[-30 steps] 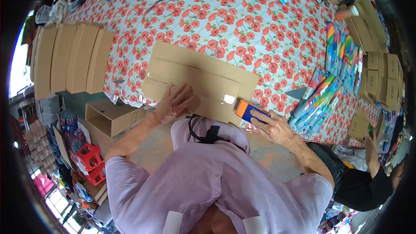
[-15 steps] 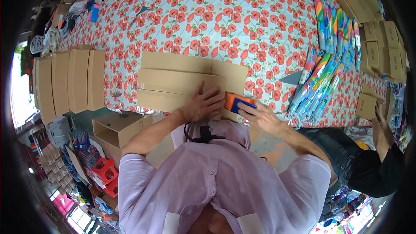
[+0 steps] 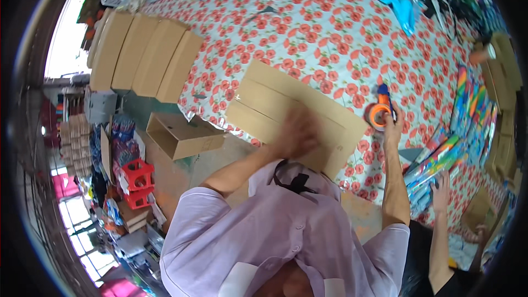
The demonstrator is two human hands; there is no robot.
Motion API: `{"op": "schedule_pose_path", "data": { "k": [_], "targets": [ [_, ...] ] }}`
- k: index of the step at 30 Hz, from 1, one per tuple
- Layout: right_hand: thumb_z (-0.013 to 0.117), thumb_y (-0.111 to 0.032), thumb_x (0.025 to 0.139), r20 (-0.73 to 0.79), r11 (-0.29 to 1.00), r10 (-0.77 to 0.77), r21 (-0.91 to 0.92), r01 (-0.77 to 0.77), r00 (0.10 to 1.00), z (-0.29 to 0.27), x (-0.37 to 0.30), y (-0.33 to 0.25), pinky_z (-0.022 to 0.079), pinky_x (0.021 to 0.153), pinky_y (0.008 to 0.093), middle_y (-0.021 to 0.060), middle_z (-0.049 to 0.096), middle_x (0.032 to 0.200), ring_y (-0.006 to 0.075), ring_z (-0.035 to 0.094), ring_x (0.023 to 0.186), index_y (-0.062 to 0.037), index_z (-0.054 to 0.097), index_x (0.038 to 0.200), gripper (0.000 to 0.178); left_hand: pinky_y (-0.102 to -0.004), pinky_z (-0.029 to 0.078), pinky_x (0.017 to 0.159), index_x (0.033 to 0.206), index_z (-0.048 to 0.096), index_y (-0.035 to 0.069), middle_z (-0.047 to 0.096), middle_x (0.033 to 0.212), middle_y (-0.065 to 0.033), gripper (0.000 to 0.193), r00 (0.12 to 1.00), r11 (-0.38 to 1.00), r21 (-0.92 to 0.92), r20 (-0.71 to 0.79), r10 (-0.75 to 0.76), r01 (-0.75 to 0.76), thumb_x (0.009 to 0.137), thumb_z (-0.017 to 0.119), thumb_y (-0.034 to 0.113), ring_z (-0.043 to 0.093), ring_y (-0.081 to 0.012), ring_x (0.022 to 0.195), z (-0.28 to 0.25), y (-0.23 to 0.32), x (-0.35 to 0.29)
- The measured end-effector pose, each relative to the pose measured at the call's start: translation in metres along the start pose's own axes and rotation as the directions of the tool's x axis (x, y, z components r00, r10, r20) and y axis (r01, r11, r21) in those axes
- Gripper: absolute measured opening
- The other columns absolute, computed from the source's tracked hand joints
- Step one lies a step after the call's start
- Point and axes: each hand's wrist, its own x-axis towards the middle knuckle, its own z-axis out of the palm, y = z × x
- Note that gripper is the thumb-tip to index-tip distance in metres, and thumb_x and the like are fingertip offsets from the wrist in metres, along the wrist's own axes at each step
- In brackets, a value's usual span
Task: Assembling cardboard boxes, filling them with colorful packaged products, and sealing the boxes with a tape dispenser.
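A flat brown cardboard box (image 3: 258, 91) lies at a slant on the flowered tablecloth in front of me, its seam running lengthwise. My left hand (image 3: 301, 132) is over the middle of the box, blurred by motion, with its fingers apart and nothing seen in them. Off the box's right end, my right hand (image 3: 394, 125) grips an orange and blue tape dispenser (image 3: 379, 114) above the cloth. The dispenser's round orange side faces up. Whether my left palm presses on the cardboard cannot be made out.
Several cardboard boxes (image 3: 148, 58) stand in a row at the table's left edge. An open carton (image 3: 184, 135) sits below it. Colourful wrapped packages (image 3: 440, 159) lie to the right, with a co-worker's hand (image 3: 441, 190) on them. A blue plastic bag (image 3: 404, 14) lies at the far side.
My right hand has carried the tape dispenser off the box, right and away from me. The box now lies slanted, and my left hand has shifted on it. The view has turned. The co-worker's hand reaches the packages.
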Motion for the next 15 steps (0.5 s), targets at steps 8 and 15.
{"op": "schedule_pose_path", "data": {
  "k": [8, 15],
  "targets": [
    [0.060, -0.031, 0.102, -0.187, 0.876, -0.351, -0.411, 0.252, 0.917, 0.023, -0.058, 0.008, 0.033, 0.116, 0.0406, 0.0204, 0.044, 0.153, 0.0314, 0.043, 0.140, 0.0044, 0.047, 0.145, 0.057, -0.0600, 0.034, 0.111, 0.145, 0.047, 0.013, 0.047, 0.148, -0.0200, 0.068, 0.767, 0.576, 0.518, -0.315, -0.559, 0.632, 0.091, 0.063, 0.051, 0.045, -0.0390, 0.137, -0.075, -0.104, -0.054],
    [0.049, -0.045, 0.106, 0.484, 0.538, 0.340, 0.603, -0.589, 0.806, 0.124, -0.189, -0.032, 0.045, 0.107, 0.0368, 0.0126, 0.050, 0.147, 0.0244, 0.053, 0.130, -0.0038, 0.041, 0.150, 0.061, -0.0440, 0.054, 0.091, 0.148, 0.046, 0.015, 0.067, 0.121, -0.0210, 0.070, 0.430, 0.416, -0.108, 0.200, -0.880, 0.903, 0.095, 0.053, 0.060, 0.068, -0.0401, 0.103, -0.111, -0.156, -0.079]
  ]
}}
